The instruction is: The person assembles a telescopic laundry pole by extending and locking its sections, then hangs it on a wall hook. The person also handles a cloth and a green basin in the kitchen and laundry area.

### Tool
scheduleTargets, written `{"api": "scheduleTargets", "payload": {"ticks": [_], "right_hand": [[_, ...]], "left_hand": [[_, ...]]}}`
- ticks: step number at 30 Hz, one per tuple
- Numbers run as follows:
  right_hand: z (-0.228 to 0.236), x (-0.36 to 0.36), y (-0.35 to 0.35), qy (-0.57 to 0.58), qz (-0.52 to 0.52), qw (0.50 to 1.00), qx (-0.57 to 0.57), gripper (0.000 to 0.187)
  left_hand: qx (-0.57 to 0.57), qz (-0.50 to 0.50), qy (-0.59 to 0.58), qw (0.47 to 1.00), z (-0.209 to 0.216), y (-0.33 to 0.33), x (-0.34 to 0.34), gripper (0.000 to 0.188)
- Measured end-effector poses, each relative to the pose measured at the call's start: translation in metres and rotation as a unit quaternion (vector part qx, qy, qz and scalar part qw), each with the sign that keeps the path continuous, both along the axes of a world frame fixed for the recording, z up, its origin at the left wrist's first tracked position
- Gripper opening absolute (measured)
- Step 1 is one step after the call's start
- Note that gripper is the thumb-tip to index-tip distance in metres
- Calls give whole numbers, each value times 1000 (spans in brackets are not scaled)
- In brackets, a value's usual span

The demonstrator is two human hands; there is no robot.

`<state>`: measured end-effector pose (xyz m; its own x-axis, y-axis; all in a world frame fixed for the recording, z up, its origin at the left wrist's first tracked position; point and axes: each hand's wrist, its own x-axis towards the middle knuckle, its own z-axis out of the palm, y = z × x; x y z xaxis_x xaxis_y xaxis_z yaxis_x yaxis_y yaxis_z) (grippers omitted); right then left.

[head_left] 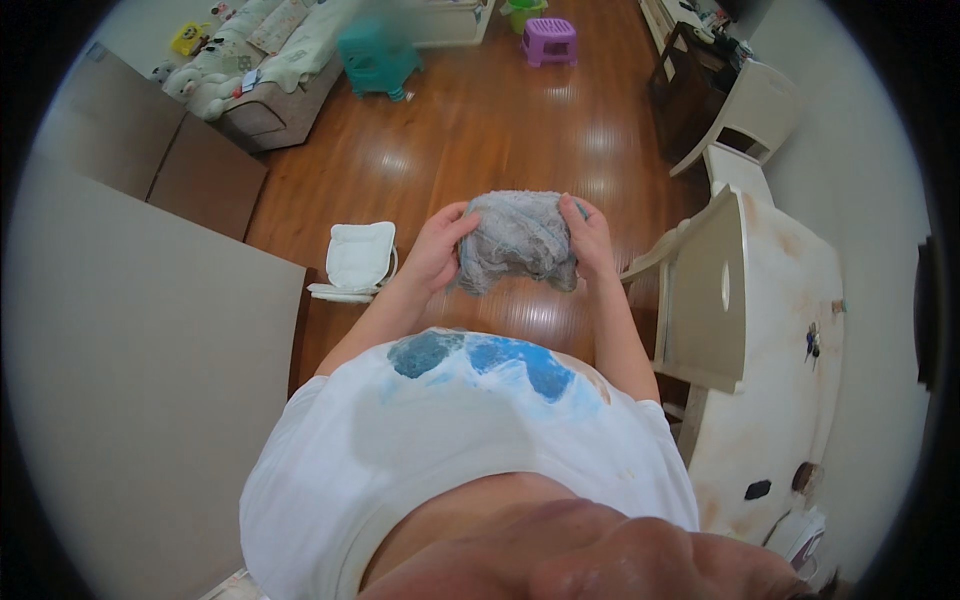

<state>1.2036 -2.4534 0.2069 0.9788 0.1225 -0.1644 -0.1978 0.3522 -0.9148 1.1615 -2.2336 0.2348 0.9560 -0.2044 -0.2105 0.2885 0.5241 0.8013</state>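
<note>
Head view: a grey fleecy cloth (518,238) held in two bare hands above the wooden floor (480,135). The left hand (438,250) grips the cloth at its left side and the right hand (592,242) at its right; both sets of fingers are closed on the fabric, the thumbs on the visible face, the remaining fingers partly hidden. The cloth is bunched, its lower edge uneven, with thin bluish threads on the surface.

Near: the wearer's white T-shirt (430,430), printed with dark teal and bright blue patches; whether these include lettering cannot be told. Left: a white folding seat (362,255) on the floor, just beyond a large pale panel (150,330). Right: a cream chair (705,300) beside a white worktop (780,400) with brownish stains, on which lie a bunch of keys (812,342) and, nearer, a small black object (757,490), its markings too small to read. Far left: a sofa (285,110) bearing a white plush toy (205,92). Far centre: a teal plastic stool (375,60), a purple plastic stool (550,42) and a green bucket (522,13).
</note>
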Motion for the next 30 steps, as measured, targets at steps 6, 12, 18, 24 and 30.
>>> {"api": "scheduleTargets", "payload": {"ticks": [6, 12, 18, 24, 30], "right_hand": [[14, 69, 11, -95, -2, 991, -96, 27], [26, 163, 68, -476, -21, 790, -386, 18], [2, 323, 42, -234, -24, 876, -420, 22], [-19, 401, 22, -24, -18, 989, -143, 31], [10, 501, -27, 49, 4, 991, 124, 30]], "left_hand": [[-93, 4, 75, 993, -32, -14, 83, 27], [-15, 1, 63, 998, -47, -44, 198, 37], [-20, -69, 3, 997, -15, -21, 304, 36], [-84, -56, -14, 995, -13, 0, 409, 31], [-14, -41, -34, 998, -31, -3, 508, 22]]}}
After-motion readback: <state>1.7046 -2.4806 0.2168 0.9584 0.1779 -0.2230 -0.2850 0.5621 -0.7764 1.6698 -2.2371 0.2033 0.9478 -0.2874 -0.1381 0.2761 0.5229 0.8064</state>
